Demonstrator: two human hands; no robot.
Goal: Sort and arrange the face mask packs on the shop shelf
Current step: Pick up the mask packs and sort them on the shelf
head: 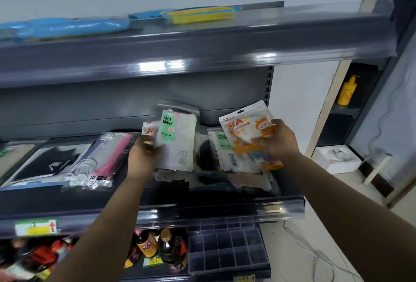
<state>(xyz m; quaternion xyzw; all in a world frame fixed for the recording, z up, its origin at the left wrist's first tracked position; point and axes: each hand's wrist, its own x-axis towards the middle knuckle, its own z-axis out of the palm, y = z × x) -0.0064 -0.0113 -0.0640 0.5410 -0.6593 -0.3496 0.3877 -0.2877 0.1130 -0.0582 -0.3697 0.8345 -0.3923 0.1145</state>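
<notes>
Left grip (144,148) grasping green pack (174,133), right grip (278,139) grasping orange pack (246,124), loose packs (236,176) beneath

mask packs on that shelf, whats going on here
A person is sorting face mask packs on the middle shelf. The left hand holds a green-labelled FACE MASK pack upright, and the right hand grips an orange cartoon pack. More packs lie in a loose heap between the hands, with black and pink packs lying flat further left.

Face mask packs (238,169) heaped on the middle shelf (202,196), flat packs (56,164) to their left, sauce bottles (157,250) below, compartment tray (227,252) to the bottles' right
</notes>
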